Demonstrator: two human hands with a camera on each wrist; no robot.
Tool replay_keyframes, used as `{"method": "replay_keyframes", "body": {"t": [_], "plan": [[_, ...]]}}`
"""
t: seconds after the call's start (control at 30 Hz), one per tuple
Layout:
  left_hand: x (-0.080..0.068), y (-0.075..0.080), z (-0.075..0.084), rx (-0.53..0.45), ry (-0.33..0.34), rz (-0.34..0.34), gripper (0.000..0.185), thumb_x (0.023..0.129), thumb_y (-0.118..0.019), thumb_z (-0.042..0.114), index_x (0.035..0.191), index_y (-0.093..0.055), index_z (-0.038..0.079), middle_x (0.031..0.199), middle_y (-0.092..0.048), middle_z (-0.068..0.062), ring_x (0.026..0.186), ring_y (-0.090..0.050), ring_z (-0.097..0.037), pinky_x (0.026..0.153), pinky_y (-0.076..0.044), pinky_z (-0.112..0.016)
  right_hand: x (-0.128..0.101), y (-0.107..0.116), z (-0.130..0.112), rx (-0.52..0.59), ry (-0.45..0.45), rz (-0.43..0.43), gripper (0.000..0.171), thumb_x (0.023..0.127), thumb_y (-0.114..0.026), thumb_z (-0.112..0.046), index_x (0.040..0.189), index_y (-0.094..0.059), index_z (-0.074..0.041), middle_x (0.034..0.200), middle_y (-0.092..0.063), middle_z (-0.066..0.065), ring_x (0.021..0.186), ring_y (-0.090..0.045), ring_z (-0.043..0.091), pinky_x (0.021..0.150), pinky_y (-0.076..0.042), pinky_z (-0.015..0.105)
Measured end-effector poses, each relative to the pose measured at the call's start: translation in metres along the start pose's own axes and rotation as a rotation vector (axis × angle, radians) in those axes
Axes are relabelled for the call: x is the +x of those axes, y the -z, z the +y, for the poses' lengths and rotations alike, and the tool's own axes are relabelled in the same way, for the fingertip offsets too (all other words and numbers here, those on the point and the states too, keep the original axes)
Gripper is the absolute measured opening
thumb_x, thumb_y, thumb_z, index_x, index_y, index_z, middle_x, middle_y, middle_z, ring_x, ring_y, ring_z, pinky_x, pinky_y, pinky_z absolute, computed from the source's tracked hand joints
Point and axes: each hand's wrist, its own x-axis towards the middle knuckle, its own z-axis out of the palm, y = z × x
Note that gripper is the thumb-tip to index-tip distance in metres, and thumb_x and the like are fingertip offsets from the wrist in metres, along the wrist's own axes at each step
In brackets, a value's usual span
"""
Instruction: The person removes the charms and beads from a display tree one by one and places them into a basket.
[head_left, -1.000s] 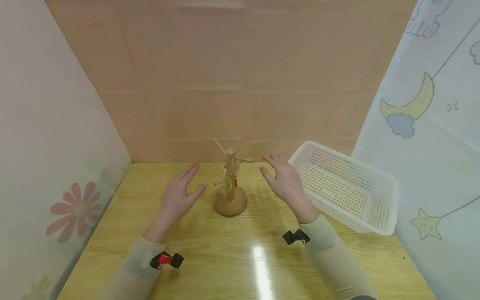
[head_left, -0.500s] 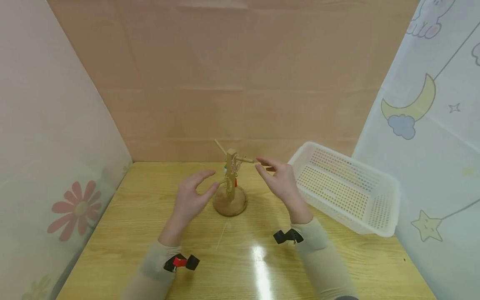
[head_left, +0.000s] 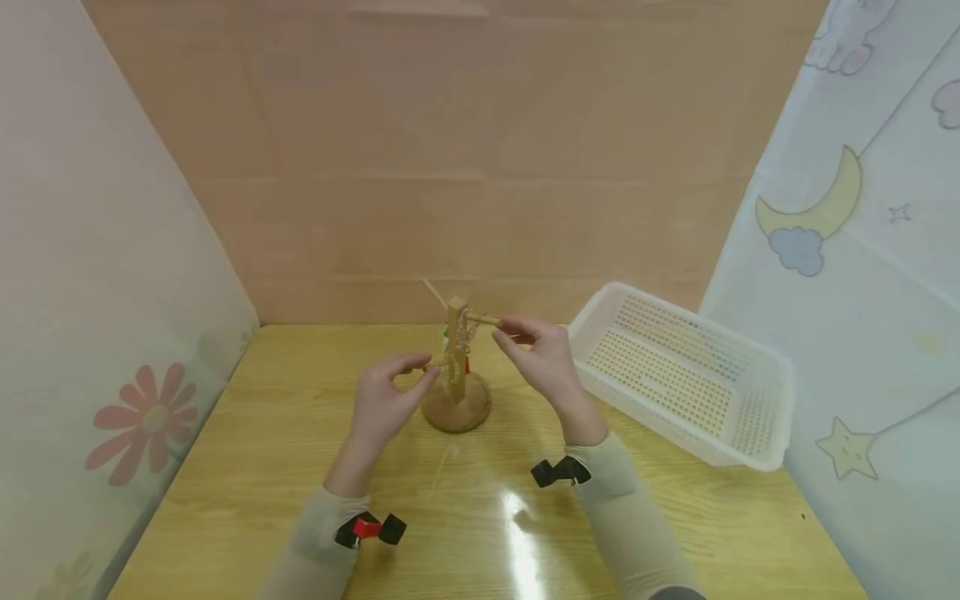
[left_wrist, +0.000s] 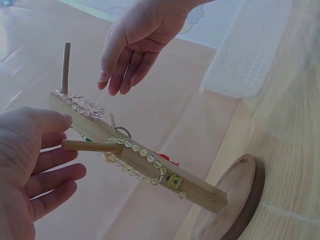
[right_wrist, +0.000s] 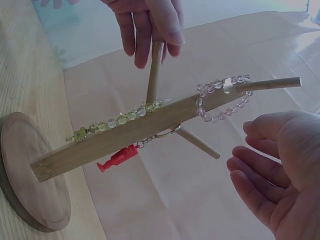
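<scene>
A wooden peg stand rises from a round base on the table. A yellow-green beaded bracelet hangs on its near-left peg. On the upper right peg is a pink beaded bracelet. A red figure keychain hangs on another peg, with a bit of green showing behind the post in the head view. My left hand is at the near-left peg's tip, thumb and fingers spread around it. My right hand is beside the upper right peg's tip, fingers loosely bent, holding nothing.
A white perforated plastic basket stands on the table to the right, beyond my right hand. Brown paper backs the table, and printed sheets line both sides.
Both hands have moved inward to the stand, the left to its lower peg and the right to the upper right peg. The stand and basket keep their places.
</scene>
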Motion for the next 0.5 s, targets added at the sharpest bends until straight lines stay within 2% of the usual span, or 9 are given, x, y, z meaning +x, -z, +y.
{"method": "replay_keyframes", "body": {"t": [0.17,0.33,0.5], "plan": [[-0.004,-0.004,-0.003,-0.013,0.02,0.042,0.011,0.089,-0.088,0.004,0.099,-0.083,0.001,0.099,-0.082,-0.007,0.09,-0.078,-0.025,0.081,-0.064,-0.044,0.002,-0.005,-0.003,0.021,-0.02,-0.023,0.026,0.097,-0.083,-0.014,0.118,-0.08,0.001,0.107,-0.081,0.012,0.092,-0.079,0.028,0.081,-0.065,0.04],[-0.006,-0.007,-0.006,-0.039,0.04,0.102,0.009,0.088,-0.088,0.001,0.096,-0.084,0.003,0.097,-0.082,-0.006,0.086,-0.078,-0.025,0.081,-0.061,-0.027,0.004,-0.009,-0.004,0.036,-0.007,-0.032,0.022,0.097,-0.082,-0.013,0.113,-0.081,0.003,0.103,-0.081,0.011,0.09,-0.079,0.027,0.081,-0.064,0.039],[-0.007,-0.01,-0.007,-0.061,0.045,0.12,0.008,0.088,-0.088,0.001,0.095,-0.085,0.003,0.096,-0.082,-0.006,0.084,-0.079,-0.025,0.083,-0.056,-0.015,0.004,-0.012,-0.004,0.049,-0.008,-0.024,0.018,0.097,-0.082,-0.012,0.111,-0.082,-0.001,0.101,-0.081,0.011,0.089,-0.079,0.026,0.08,-0.065,0.038]]}}
